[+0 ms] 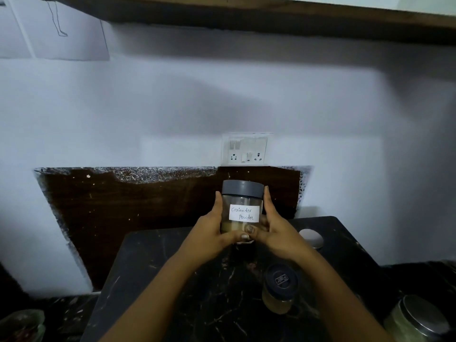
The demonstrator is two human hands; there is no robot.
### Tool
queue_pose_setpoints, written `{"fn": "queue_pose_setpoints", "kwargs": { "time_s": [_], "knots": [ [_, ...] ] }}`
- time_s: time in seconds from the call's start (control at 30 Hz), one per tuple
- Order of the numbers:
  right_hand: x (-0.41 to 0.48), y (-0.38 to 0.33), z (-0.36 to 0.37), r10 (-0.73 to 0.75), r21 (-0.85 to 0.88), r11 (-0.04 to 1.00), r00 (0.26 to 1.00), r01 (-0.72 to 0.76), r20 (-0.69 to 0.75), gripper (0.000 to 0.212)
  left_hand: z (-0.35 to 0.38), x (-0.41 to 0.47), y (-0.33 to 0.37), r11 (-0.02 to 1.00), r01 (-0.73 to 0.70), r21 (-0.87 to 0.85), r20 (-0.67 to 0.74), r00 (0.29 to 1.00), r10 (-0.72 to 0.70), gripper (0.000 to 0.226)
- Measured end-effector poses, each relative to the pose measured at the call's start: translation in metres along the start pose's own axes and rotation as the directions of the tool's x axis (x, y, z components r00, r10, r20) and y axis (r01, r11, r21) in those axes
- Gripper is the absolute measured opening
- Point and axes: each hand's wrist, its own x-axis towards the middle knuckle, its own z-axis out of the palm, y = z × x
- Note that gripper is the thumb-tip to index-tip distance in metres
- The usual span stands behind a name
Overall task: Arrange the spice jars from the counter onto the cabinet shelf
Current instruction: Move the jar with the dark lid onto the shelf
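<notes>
A clear jar with a grey lid and a white label reading "Coriander Powder" [243, 206] is held upright above the dark marble counter [172, 280]. My left hand [216, 230] grips its left side and bottom, and my right hand [271, 230] grips its right side. A little pale powder lies at the jar's bottom. A second jar with a dark lid and yellowish contents [280, 290] stands on the counter under my right forearm. A brown wooden shelf edge [271, 18] runs along the top of the view.
A steel-lidded jar [419, 319] stands at the lower right, and another metal lid [311, 238] shows behind my right hand. A wall socket panel [246, 150] sits above the dark backsplash [148, 206]. A greenish container [22, 324] is at the lower left.
</notes>
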Motion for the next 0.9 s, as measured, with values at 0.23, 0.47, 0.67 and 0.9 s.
{"fn": "queue_pose_setpoints", "kwargs": {
  "time_s": [0.23,0.47,0.67,0.9],
  "knots": [
    [0.004,-0.020,-0.016,-0.127,-0.101,0.988,0.984,0.114,-0.128,0.100,-0.007,0.014,0.030,0.975,-0.132,0.176,-0.088,0.985,0.149,0.094],
    [0.026,-0.074,-0.066,-0.309,-0.193,0.946,0.908,0.261,-0.285,0.098,-0.039,0.056,0.092,0.921,-0.301,0.247,-0.268,0.892,0.363,0.080],
    [0.038,-0.143,-0.118,-0.516,-0.305,0.853,0.770,0.423,-0.375,0.096,-0.076,0.099,0.158,0.826,-0.428,0.366,-0.328,0.771,0.546,0.085],
    [0.059,-0.214,-0.181,-0.694,-0.438,0.720,0.562,0.538,-0.451,0.098,-0.122,0.135,0.240,0.663,-0.535,0.524,-0.335,0.586,0.738,0.084]
  ]
}}
